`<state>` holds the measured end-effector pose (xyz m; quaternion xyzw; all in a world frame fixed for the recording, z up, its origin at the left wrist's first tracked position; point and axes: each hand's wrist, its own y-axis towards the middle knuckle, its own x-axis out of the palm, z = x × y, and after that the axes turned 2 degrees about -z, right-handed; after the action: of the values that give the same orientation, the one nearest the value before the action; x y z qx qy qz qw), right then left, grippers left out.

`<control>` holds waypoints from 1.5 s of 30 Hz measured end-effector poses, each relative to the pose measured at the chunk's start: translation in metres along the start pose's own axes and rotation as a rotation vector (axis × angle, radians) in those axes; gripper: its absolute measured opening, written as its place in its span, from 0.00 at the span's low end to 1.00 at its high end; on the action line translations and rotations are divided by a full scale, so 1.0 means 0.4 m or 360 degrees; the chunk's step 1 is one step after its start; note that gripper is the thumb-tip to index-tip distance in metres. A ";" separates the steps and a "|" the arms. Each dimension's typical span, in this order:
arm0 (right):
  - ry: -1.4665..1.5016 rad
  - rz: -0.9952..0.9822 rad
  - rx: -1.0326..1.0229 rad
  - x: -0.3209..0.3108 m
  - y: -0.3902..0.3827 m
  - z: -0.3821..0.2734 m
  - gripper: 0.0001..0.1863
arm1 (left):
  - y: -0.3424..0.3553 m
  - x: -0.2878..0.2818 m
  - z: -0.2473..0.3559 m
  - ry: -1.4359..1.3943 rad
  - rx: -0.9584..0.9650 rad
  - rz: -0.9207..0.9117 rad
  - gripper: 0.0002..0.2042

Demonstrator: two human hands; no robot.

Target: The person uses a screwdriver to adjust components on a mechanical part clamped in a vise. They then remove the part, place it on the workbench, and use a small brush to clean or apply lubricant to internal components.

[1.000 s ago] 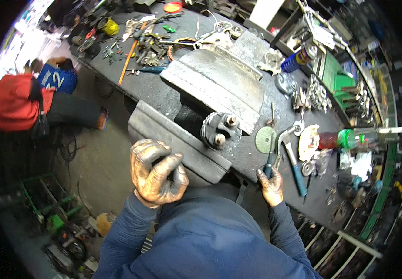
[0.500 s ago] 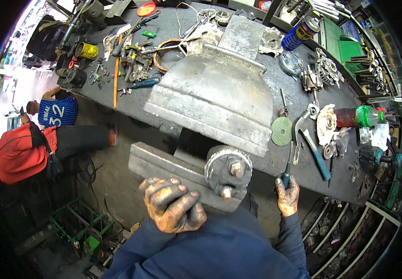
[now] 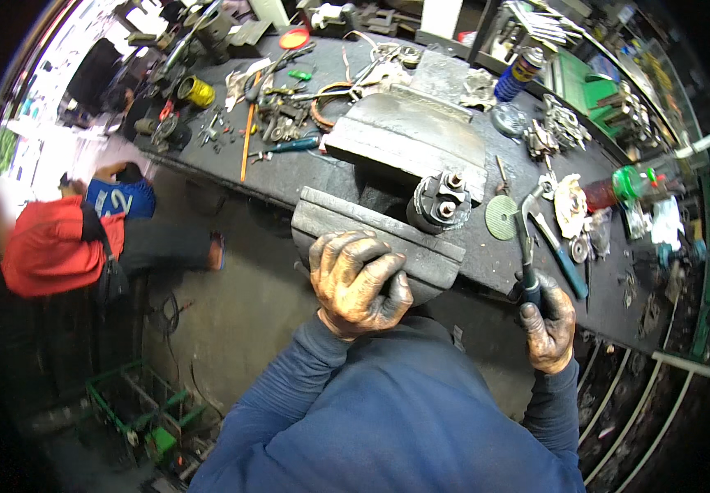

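My left hand (image 3: pixel 359 283) has curled fingers against the front of the large vise's near jaw (image 3: pixel 379 234); anything inside its curl is hidden. A round dark metal part (image 3: pixel 430 208) with two threaded studs sits between the jaws at the right end, below the broad, pale far jaw (image 3: pixel 404 131). My right hand (image 3: pixel 548 324) grips the dark teal handle of a bent-headed metal tool (image 3: pixel 523 230) at the bench's front edge. Beside that tool are a green abrasive disc (image 3: pixel 500 216) and another teal-handled tool (image 3: pixel 568 267).
The dark bench (image 3: pixel 281 177) holds a blue spray can (image 3: pixel 518 76), a red-filled bottle (image 3: pixel 601 193), a yellow can (image 3: pixel 198 93) and several parts and tools. On the left, co-workers in red (image 3: pixel 55 246) and blue (image 3: pixel 120 197) are low down. A green wheeled frame (image 3: pixel 137 403) stands below.
My right hand has closed further round the handle and tilted the bent tool. My left hand now lies closer against the near jaw. The whole view has shifted with head movement.
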<state>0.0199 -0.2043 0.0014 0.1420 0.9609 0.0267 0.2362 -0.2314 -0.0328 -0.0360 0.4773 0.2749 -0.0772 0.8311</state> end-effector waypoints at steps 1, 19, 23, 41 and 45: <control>-0.0226 0.0035 -0.0157 0.011 -0.010 -0.020 0.23 | -0.003 -0.003 -0.001 -0.0034 0.0037 -0.0028 0.10; -0.1845 0.0356 0.0047 0.156 -0.016 -0.320 0.13 | 0.138 0.059 0.109 -0.0858 0.0852 -0.0473 0.38; -0.2178 0.0283 0.0234 0.204 -0.012 -0.376 0.12 | 0.149 0.089 0.099 -0.0974 0.0828 -0.0427 0.31; -0.2222 -0.0017 -0.0184 0.039 0.010 -0.301 0.14 | 0.151 0.178 0.159 -0.0719 0.0807 -0.0221 0.35; -0.2306 -0.0029 -0.0296 0.025 0.022 -0.312 0.12 | 0.154 0.188 0.175 -0.0799 0.0684 -0.0073 0.38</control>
<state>-0.0439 -0.1910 0.1085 0.0955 0.5583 0.0057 0.8241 -0.1175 -0.0485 -0.0020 0.6015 0.0495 -0.2673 0.7512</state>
